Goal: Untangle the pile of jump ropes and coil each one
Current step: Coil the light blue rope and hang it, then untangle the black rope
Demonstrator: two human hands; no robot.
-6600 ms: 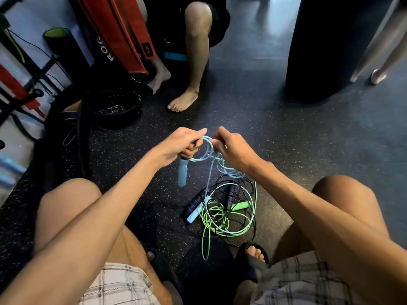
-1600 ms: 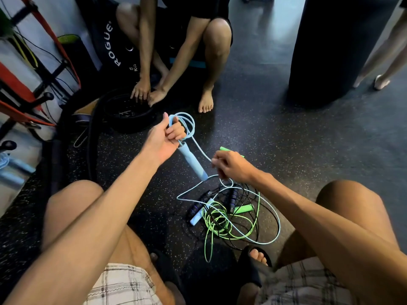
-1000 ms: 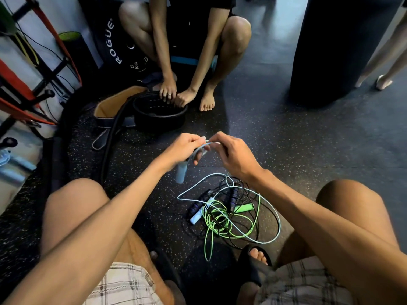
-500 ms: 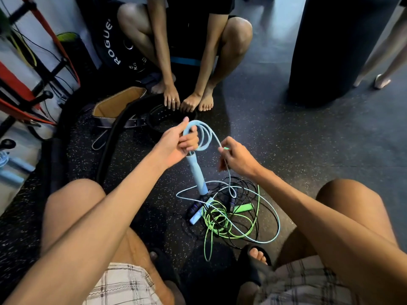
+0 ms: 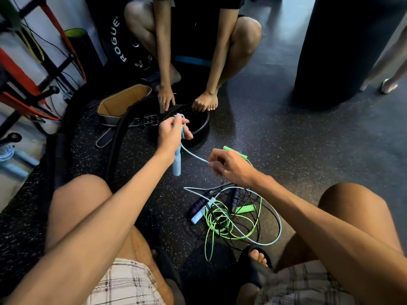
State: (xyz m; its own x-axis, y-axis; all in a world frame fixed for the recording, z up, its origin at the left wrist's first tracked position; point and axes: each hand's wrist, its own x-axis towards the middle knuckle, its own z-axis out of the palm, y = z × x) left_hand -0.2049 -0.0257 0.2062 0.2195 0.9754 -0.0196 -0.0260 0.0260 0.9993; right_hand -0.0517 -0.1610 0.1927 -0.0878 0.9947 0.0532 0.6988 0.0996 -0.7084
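Right hand [image 5: 231, 166] tautened rope [image 5: 193, 154]; left hand [image 5: 171, 133] hides coils [image 5: 182, 117].

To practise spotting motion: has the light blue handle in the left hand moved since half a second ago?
Yes. The light blue handle, held by the left hand, has shifted up and left in view, farther from the rope pile.

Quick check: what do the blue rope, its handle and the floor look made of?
Blue rope: likely smooth plastic cord, glossy, holds loose curves. Handle: matte, possibly soft plastic or foam; unclear. Floor: probably rubber matting, dark with pale speckles.
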